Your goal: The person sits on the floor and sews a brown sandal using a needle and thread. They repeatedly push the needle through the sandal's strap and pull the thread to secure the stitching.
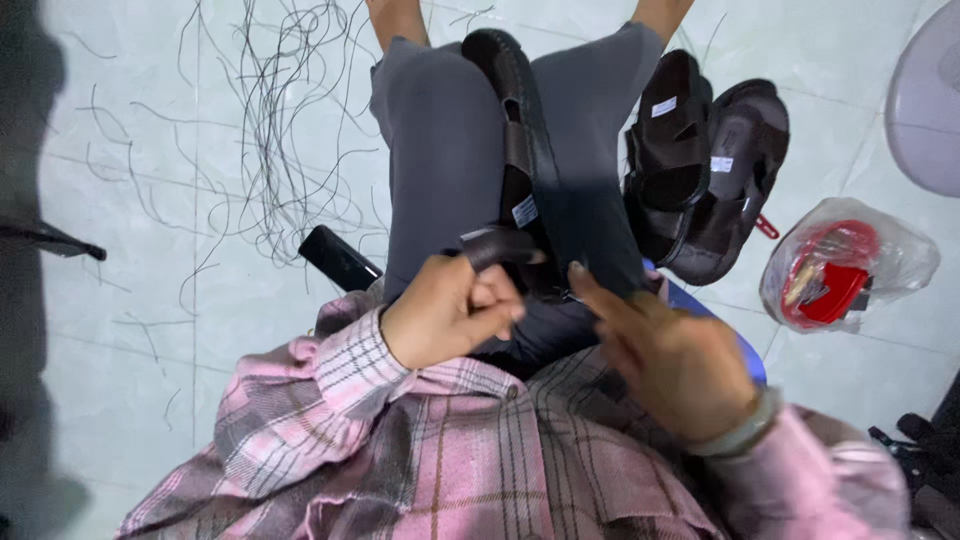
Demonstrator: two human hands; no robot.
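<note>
While our left hand [450, 310] pinches one sandal [520, 160] by its strap, our right hand [670, 360] hovers open; two more sandals [700, 170] lie right, beside a plastic bag [850, 262] holding red pieces.

A pale tiled floor [120, 330] is carrying everything here. Loose black threads [270, 130] are lying scattered over it in the upper left of the frame, thickest in a tangle near the top middle, with single strands trailing down the left side. Two dark sandals [705, 170] are lying side by side in the upper right, touching each other. Just to their right, at the right middle, a clear plastic bag [850, 262] with red things inside is sitting on the tiles. A black flat object [338, 258] is lying near the centre, left of the knees.
</note>
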